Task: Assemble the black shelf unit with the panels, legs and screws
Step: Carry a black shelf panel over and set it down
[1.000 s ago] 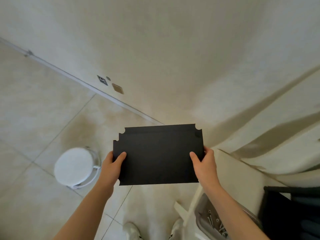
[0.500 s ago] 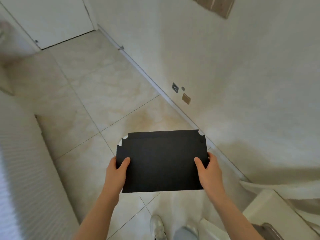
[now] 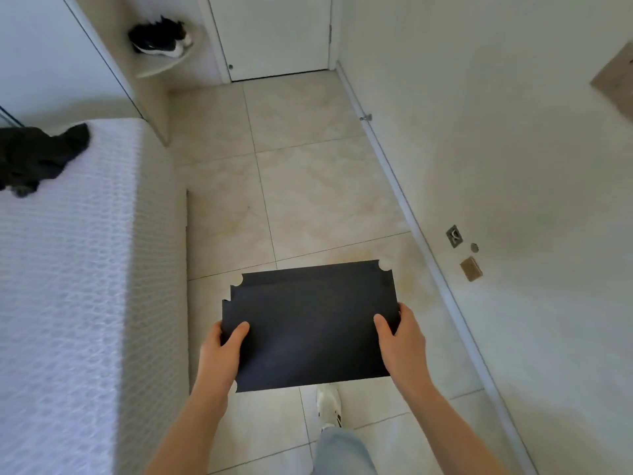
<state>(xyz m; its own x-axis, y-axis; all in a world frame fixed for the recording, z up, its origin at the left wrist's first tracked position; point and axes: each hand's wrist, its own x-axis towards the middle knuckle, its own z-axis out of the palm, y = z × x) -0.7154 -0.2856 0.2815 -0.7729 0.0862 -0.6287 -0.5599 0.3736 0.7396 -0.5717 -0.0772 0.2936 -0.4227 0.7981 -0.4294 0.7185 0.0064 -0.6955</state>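
Note:
A stack of flat black shelf panels (image 3: 308,323) with notched corners is held level above the tiled floor, low in the middle of the view. My left hand (image 3: 222,351) grips the stack's left edge, thumb on top. My right hand (image 3: 402,341) grips the right edge the same way. The top panel sits slightly offset from the ones beneath. No legs or screws are in view.
A bed with a white textured cover (image 3: 68,303) runs along the left, with dark clothing (image 3: 34,156) on it. A wall (image 3: 513,166) with sockets (image 3: 454,235) bounds the right. A closed white door (image 3: 274,36) ends the tiled floor (image 3: 308,186). A shoe (image 3: 161,39) lies on a corner shelf.
The view has swung left, from the wall and white stool to the corridor between bed and wall. Both hands keep the same grip on the panels.

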